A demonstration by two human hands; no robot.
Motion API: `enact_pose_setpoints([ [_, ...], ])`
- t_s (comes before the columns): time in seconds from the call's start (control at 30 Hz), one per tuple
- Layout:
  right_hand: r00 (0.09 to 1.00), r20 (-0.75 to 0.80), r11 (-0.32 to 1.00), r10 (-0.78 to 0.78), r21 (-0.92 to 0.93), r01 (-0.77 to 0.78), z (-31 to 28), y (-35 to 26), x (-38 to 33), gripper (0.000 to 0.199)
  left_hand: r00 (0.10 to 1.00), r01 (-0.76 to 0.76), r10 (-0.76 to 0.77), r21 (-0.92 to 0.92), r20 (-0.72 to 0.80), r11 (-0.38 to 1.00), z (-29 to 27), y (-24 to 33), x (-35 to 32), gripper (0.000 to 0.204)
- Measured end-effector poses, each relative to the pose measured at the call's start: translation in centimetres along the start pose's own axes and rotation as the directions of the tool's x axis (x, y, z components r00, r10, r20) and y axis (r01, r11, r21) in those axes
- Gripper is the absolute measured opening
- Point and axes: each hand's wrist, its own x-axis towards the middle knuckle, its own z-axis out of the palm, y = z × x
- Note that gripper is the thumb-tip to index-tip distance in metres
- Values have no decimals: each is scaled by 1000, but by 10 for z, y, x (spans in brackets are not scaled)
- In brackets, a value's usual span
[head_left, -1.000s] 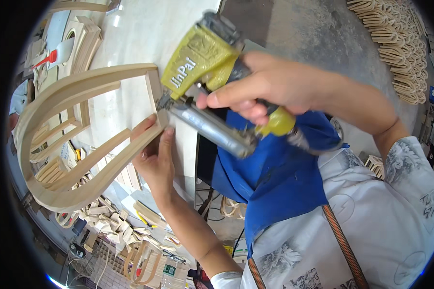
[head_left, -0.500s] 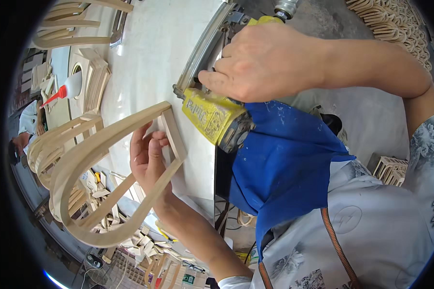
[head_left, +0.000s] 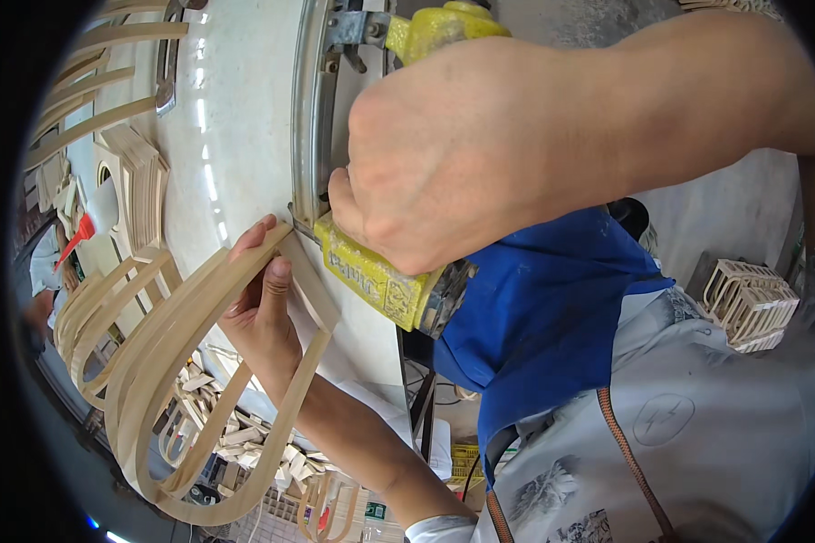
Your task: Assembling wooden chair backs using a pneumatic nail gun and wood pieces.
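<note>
My right hand is wrapped round a yellow pneumatic nail gun with a long metal magazine. The gun's front corner meets, or nearly meets, the upper corner of a pale U-shaped wooden frame. A short straight crossbar joins that frame's two ends. Closed on the frame's upper arm near this corner, my left hand has its thumb on the near side and fingers reaching over the wood. The frame is tilted, its rounded end toward the lower left. The gun's grip is hidden by my right hand.
The pale worktable bears a stack of flat wooden pieces and a red-tipped glue bottle. Curved frames stand at left. Offcuts lie below. A blue apron hangs beside the table edge. Another person is far left.
My left hand has gone from loosely open inside the frame to gripping its upper arm. The gun has moved left and down, its front now at the frame's corner.
</note>
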Motion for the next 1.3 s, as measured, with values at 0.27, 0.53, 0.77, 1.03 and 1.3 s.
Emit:
enact_pose_setpoints([
  [0.27,999,-2,999,34,7,-34,11,-2,-8,23,998,-32,31,-4,-53,999,1,-6,-4,31],
  [0.53,1000,-29,998,-3,61,4,21,-4,-8,17,996,-47,50,42,-70,998,7,-4,0,29],
  [0.77,981,-177,992,73,-92,-91,12,-18,-25,4,998,-10,14,68,-58,998,7,4,1,28],
  [1.03,998,-40,997,48,63,-45,31,-8,-11,3,998,-35,41,117,-46,992,3,6,1,26],
  [1.3,1000,-6,992,17,-127,-18,8,-7,-6,21,999,-16,21,120,-37,993,2,7,-1,27],
])
